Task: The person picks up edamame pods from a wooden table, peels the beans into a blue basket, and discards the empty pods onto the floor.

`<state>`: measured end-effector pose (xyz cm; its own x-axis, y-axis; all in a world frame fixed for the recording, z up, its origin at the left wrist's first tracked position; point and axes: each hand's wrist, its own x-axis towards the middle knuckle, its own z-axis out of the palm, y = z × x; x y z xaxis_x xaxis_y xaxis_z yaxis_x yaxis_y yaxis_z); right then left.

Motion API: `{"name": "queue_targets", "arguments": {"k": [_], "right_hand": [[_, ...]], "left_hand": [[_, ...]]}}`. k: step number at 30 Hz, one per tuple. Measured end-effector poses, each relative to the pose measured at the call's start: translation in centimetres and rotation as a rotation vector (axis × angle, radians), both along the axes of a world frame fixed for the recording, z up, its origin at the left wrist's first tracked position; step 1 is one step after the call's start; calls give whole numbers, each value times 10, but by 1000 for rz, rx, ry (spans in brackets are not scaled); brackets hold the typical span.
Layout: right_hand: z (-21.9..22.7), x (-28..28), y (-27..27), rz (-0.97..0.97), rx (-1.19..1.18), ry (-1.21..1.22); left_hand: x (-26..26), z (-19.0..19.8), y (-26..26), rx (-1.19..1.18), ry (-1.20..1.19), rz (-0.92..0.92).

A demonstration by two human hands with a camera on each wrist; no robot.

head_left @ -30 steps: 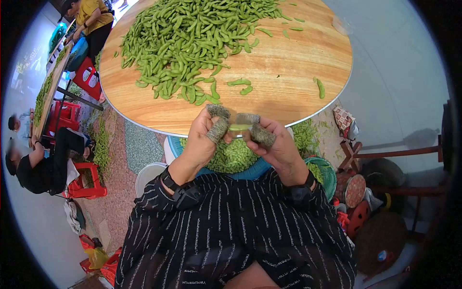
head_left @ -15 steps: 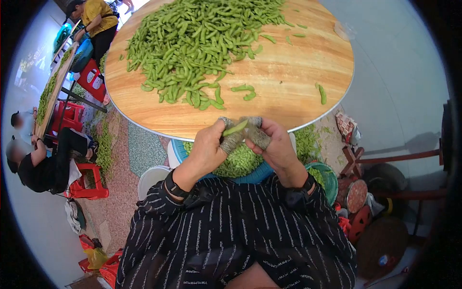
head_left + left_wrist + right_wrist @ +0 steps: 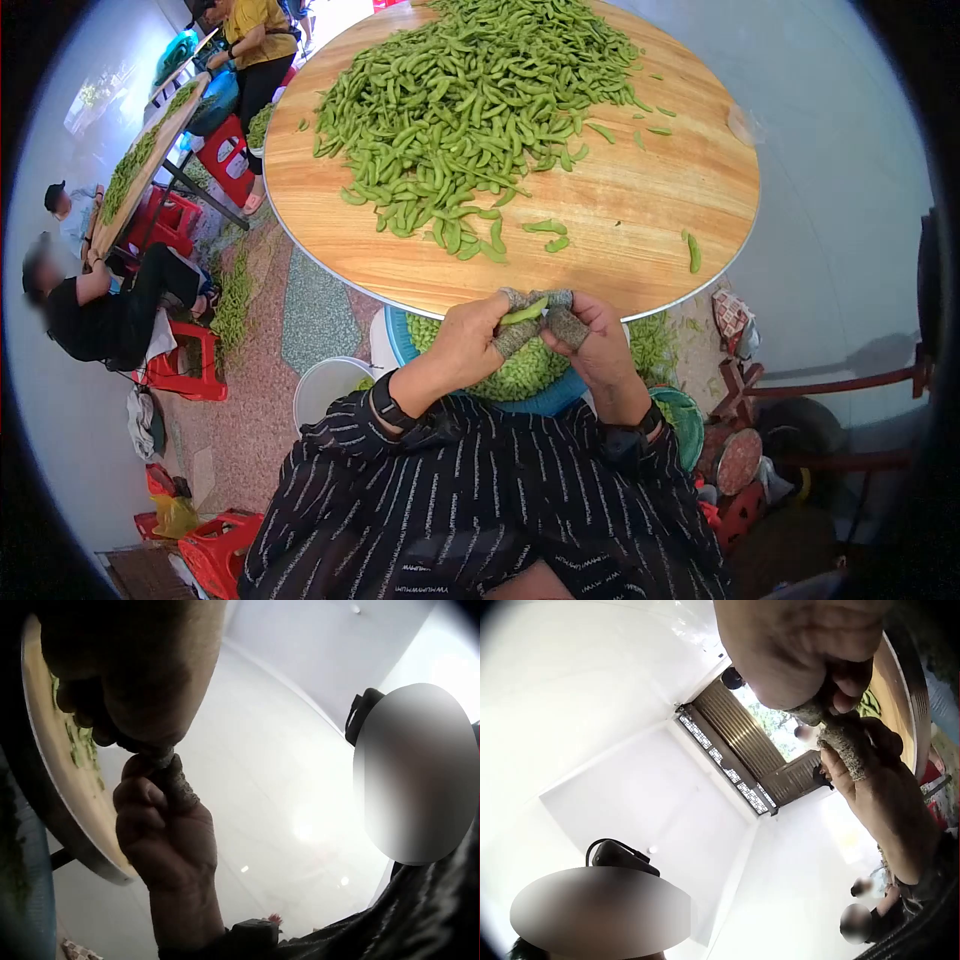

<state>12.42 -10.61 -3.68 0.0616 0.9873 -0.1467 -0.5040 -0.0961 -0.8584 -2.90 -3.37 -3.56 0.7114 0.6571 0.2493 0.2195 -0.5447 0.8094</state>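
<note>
Between the two hands, over the table's near edge, is a green soybean pod (image 3: 525,312), slightly tilted. My left hand (image 3: 460,345) pinches it between thumb and forefinger. The right hand (image 3: 605,350) meets the pod's other end with its bent thumb and forefinger. Grey speckled wraps (image 3: 568,328) cover the thumbs and forefingers. Below the hands stands a blue basin (image 3: 402,338) full of shelled green beans (image 3: 520,378). In the left wrist view, the right hand (image 3: 169,832) touches the left at the fingertips; the pod is hidden there.
A heap of pods (image 3: 470,110) covers much of the round wooden table (image 3: 640,230), with a few strays nearby. A white bucket (image 3: 325,385) stands left of the lap, a green basket (image 3: 685,425) right. People sit and stand by a long table (image 3: 150,165) at left, near red stools (image 3: 185,360).
The pod was level between both hands' fingertips; it now tilts, its right end higher, with the left fingers around it. The head view has swung, so the scene sits farther right and lower.
</note>
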Motion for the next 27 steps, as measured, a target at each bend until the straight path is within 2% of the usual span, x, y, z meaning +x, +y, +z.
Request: {"name": "queue_targets", "arguments": {"k": [4,6,7,9,11,13,15,16,19,21,25,27], "right_hand": [[-1,3,-1,20,68,-109],[-1,5,-1,42,104,-154],[-1,6,-2,53,93,-175],[-4,8,-3,63,82,-194],[-8,10,-4,133,172,-266],[-8,7,-5,97,121,-253],[-7,5,-4,56,74,-243],[-7,4,-4,65,74,-274],[-8,1,-3,54,101,-304],[-11,1,-4,38,124,-296],[-8,4,-5,105,81,-146],[-4,5,-6,121,21,-105]], "left_hand": [[-1,-12,-1,-138,-105,-46],[1,-8,-4,-367,-276,-114],[2,-9,-5,-365,-277,-112],[2,-9,-5,-603,-314,-148],[-1,-11,-1,-599,-270,-170],[-3,-10,0,-600,-226,-191],[-2,-5,0,-380,-166,-134],[-2,0,-1,-383,-165,-137],[2,5,1,-474,-145,-199],[2,-6,5,-638,-279,-207],[-3,-16,6,-681,-217,-214],[-1,-14,-1,-458,-253,-171]]}}
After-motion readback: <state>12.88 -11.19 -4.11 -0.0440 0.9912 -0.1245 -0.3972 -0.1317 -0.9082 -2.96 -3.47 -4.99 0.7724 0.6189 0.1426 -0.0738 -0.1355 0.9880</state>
